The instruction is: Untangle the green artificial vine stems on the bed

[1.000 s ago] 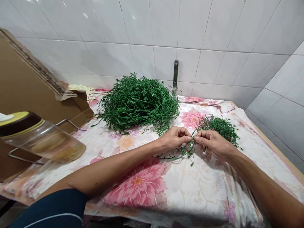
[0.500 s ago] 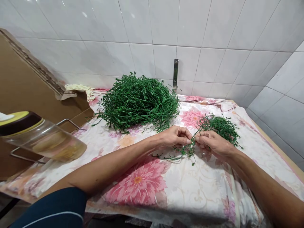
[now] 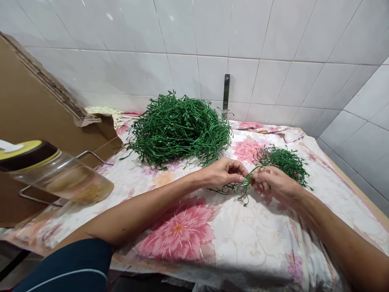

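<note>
Thin green plastic-looking stems with small buds at their tips are pinched between my two hands, just above the flowered cloth. My left hand is closed, thumb and forefinger on the stems from the left. On the other side my right hand grips the same stems, its fingers curled and partly hidden. Loose stem ends hang down and trail left beneath my left hand. Behind my right hand lies a small heap of green stems. A much larger pile of the same stems sits farther back, left of centre.
A flowered cloth covers the table. At left, a clear bottle of liquid with a yellow and brown lid stands tilted in view before a cardboard box. A metal strip is fixed to the tiled wall behind.
Both hands stay close together on the stems, with small finger movements. The stems' loose ends have drawn up slightly. The whole view has shifted a little.
</note>
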A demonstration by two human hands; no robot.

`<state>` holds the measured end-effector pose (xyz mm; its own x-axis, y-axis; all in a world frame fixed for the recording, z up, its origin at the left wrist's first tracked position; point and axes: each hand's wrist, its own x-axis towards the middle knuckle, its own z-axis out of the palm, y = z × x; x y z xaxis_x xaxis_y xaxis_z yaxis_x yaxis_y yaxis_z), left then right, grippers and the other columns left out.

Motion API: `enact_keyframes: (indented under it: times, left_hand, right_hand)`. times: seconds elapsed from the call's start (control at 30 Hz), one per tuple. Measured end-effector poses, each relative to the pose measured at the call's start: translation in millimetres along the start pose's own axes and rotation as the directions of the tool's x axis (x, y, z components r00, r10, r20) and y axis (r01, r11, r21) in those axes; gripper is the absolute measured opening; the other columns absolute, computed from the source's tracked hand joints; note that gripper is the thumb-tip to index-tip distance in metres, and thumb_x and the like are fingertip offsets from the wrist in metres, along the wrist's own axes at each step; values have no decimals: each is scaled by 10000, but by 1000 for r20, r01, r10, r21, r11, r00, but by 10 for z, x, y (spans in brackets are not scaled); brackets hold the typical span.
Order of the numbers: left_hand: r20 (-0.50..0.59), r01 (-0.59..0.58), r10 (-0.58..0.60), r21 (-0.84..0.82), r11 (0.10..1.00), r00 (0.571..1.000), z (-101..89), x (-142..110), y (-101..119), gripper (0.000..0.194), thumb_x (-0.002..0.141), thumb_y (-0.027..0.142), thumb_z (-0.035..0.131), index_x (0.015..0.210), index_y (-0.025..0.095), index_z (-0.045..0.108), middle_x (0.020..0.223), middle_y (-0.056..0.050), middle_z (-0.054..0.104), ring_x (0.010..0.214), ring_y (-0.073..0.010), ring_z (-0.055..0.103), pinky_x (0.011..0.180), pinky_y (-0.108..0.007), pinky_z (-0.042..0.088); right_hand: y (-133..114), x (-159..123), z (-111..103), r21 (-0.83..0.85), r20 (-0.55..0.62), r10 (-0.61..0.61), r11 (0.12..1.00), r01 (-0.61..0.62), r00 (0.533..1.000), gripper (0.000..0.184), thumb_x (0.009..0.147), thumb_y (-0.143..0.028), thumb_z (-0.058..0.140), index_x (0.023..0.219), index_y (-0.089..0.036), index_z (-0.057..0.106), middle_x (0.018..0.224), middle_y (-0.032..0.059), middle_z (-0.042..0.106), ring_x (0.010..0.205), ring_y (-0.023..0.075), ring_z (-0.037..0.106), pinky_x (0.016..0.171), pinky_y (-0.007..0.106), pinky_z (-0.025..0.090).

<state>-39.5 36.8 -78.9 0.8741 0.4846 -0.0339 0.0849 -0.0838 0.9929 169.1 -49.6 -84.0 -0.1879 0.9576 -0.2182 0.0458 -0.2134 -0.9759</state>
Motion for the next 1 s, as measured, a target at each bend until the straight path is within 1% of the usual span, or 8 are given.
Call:
enact_keyframes:
  times: [0.13, 0.3, 0.43, 0.57, 0.7, 0.77, 0.87, 1.0]
  left_hand:
    - [-94, 1, 3, 43, 999, 996, 100, 14, -67, 203, 751, 240, 753, 893, 121, 670, 725, -1, 629, 631, -94, 534, 606, -221, 402]
    - [-237, 26, 20, 188, 982, 971, 188, 4, -90, 118, 760, 173, 647, 870, 130, 650, 680, 22, 583, 593, -89, 495, 550, -206, 365]
    - [-274, 43, 58, 351, 935, 960, 216, -23, -81, 136, 795, 194, 619, 902, 140, 682, 705, 10, 622, 612, -103, 518, 557, -210, 367]
    - [-238, -7, 151, 517, 856, 959, 196, -45, -55, 135, 870, 203, 587, 930, 155, 697, 797, -22, 687, 684, -126, 573, 634, -227, 409]
    - [-86, -153, 284, 676, 721, 955, 131, -68, 25, 190, 919, 165, 544, 1005, 165, 713, 939, -70, 727, 839, -168, 628, 774, -264, 436]
    - [-20, -206, 303, 689, 694, 953, 91, -82, 80, 192, 931, 175, 542, 1009, 159, 716, 963, -85, 727, 857, -173, 624, 795, -273, 433]
    - [-46, -142, 207, 582, 800, 977, 35, -84, 129, 142, 894, 195, 596, 960, 143, 711, 871, -64, 706, 765, -151, 593, 731, -264, 427]
    - [-84, 7, 12, 224, 975, 996, 12, -35, 67, 152, 824, 257, 683, 891, 122, 662, 767, -23, 642, 672, -116, 540, 656, -242, 418]
  right_hand:
    - [36, 35, 23, -50, -125, 7, 999, -13, 992, 282, 759, -394, 721, 634, -177, 589, 520, -27, 497, 444, 87, 414, 391, 209, 283]
    - [28, 9, 23, -166, -82, 38, 985, -51, 996, 412, 780, -572, 737, 732, -190, 590, 553, -52, 484, 425, 79, 400, 353, 189, 315]
    - [41, 23, 31, -192, -125, 0, 981, -24, 992, 473, 735, -616, 774, 728, -184, 583, 554, -50, 486, 420, 74, 401, 328, 176, 291]
    - [21, 16, 40, -160, -87, 41, 986, -54, 995, 457, 748, -570, 762, 650, -186, 534, 532, -50, 463, 409, 68, 393, 348, 187, 283]
    - [-44, -42, 10, -95, 76, 123, 989, -115, 990, 451, 757, -518, 727, 570, -195, 474, 498, -52, 415, 414, 72, 390, 379, 212, 270]
    - [-62, -56, -11, -82, 128, 138, 988, -128, 982, 407, 738, -472, 742, 582, -194, 488, 507, -47, 440, 431, 80, 412, 398, 221, 297]
    - [-62, -33, -10, -68, 14, 112, 992, -111, 994, 321, 708, -422, 774, 670, -191, 554, 534, -42, 507, 430, 95, 451, 395, 228, 321]
    - [-42, 21, 39, -11, -178, -57, 998, 56, 982, 335, 703, -422, 808, 713, -189, 567, 533, -45, 523, 444, 82, 428, 404, 214, 315]
